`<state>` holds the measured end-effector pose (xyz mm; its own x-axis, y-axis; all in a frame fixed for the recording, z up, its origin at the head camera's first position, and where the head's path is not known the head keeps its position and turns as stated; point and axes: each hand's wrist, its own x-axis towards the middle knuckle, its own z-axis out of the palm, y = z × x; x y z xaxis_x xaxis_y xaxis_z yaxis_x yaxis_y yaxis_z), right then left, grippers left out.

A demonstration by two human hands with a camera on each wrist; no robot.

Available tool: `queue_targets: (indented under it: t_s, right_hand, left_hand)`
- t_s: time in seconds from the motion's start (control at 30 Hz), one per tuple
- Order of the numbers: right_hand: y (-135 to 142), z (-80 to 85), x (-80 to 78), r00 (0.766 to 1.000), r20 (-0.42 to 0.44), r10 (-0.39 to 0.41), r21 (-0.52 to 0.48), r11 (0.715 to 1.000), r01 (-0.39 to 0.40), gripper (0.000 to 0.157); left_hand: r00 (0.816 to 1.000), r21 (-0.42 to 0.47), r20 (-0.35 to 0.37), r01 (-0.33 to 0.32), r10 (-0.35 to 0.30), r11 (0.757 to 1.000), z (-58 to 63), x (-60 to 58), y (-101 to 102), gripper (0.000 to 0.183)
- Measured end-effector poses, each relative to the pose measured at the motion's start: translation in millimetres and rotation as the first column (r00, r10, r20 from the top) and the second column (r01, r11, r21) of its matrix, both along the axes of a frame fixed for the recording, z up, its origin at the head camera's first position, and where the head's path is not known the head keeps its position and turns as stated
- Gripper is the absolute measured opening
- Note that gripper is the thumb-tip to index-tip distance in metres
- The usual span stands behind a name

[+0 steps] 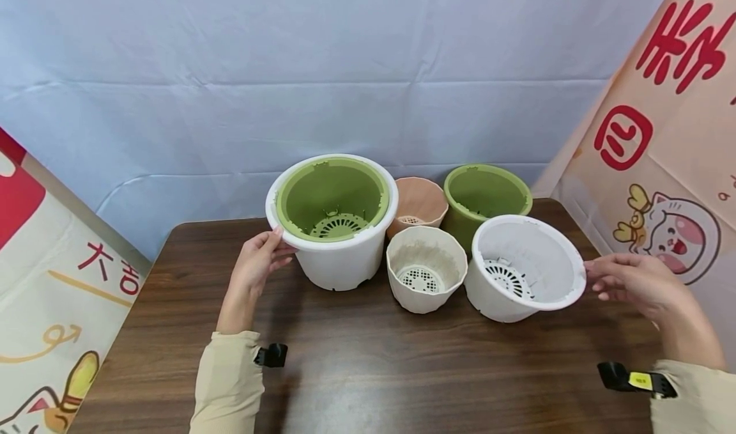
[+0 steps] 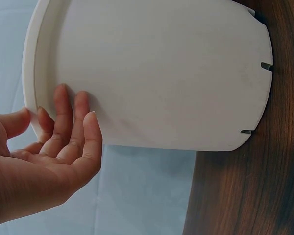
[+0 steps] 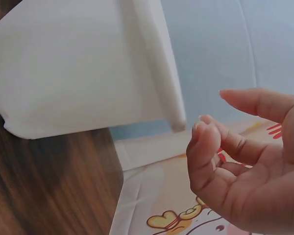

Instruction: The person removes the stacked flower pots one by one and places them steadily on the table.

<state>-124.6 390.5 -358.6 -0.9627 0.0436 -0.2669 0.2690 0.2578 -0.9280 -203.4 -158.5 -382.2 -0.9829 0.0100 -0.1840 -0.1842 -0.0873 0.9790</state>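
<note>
Fingers (image 2: 63,115) of the left hand (image 1: 257,260) pinch the big white pot (image 1: 340,264), left of frame centre; those of the right hand (image 1: 646,284) curl loosely beside the smaller white pot (image 1: 535,252), right of centre

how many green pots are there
2: one green pot sits inside the left white pot, the other green pot stands at the back right. Any nested underneath would be hidden.

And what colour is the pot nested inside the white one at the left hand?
The nested pot is green; it shows best in the head view.
</note>
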Motion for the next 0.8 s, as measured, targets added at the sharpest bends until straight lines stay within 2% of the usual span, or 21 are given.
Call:
queue_targets:
  t_s: [0.27, 0.53, 0.8]
  right_hand:
    - [-9.9, 13.4, -2.1, 0.999, -0.016, 0.039, 0.013, 0.999, -0.038, 0.021]
    - [-20.4, 23.2, -5.4, 0.994, -0.068, 0.085, -0.102, 0.991, -0.091, 0.023]
    - [-39.1, 32.6, -15.5, 0.983, -0.124, 0.138, -0.072, 0.986, -0.147, 0.021]
  left_hand:
    - [1.0, 0.005, 0.002, -0.002, 0.002, 1.0, -1.5, -0.9, 0.2, 0.027]
    - [1.0, 0.027, -0.005, -0.004, 0.004, 1.0, -3.7, -2.6, 0.4, 0.023]
    - [1.0, 0.022, -0.005, -0.001, 0.001, 1.0, -5.9, -3.2, 0.2, 0.026]
